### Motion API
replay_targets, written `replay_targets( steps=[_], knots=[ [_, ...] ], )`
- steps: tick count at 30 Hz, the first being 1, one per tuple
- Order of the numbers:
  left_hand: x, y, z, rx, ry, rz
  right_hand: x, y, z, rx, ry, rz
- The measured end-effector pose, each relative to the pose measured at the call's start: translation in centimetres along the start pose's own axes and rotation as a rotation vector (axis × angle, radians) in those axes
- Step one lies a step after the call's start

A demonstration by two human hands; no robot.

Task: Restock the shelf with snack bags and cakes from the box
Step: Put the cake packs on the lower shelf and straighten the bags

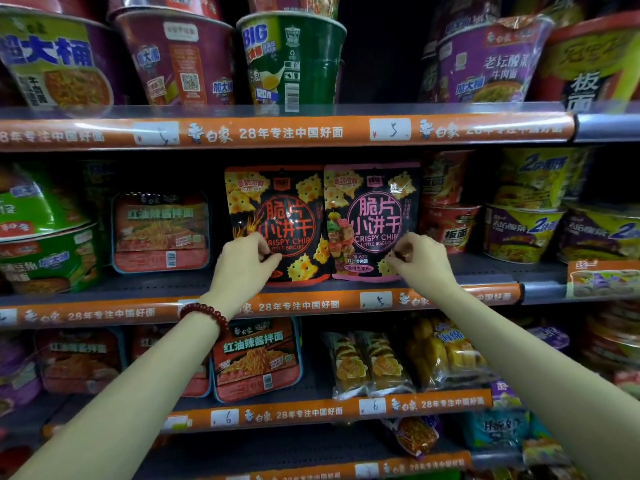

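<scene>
Two crispy-chip biscuit bags stand upright side by side on the middle shelf [485, 271]. The red-and-black snack bag [277, 202] is on the left and the pink-and-black snack bag [374, 202] on the right, their edges touching. My left hand [242, 261], with a red bead bracelet on its wrist, has its fingers curled and pinches the red bag's lower left edge. At the pink bag's lower right edge my right hand [419, 258] pinches in the same way. No box is in view.
Noodle trays [161, 232] and green bowls [41, 237] fill the middle shelf to the left, red and purple cups [450, 220] to the right. Large noodle buckets [294, 60] line the shelf above. Below are wrapped cakes [374, 365] and more noodle trays [256, 358].
</scene>
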State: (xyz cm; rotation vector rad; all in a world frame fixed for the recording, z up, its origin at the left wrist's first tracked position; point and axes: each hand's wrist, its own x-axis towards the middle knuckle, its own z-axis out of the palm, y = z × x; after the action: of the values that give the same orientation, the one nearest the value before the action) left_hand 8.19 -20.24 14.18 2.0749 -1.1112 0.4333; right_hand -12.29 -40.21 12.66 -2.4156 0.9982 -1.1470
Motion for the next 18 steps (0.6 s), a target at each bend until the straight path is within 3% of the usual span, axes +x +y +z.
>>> replay_targets(
  steps=[9,18],
  knots=[
    [-2.1,8.6,6.7,-0.305,-0.334,0.222,-4.4,3.6,-3.4,-0.05,-0.054,0.073],
    [-7.1,20.9,18.4,-0.444,-0.633,0.447,-13.3,15.3,-11.1,-0.193,-0.011,0.476]
  ],
)
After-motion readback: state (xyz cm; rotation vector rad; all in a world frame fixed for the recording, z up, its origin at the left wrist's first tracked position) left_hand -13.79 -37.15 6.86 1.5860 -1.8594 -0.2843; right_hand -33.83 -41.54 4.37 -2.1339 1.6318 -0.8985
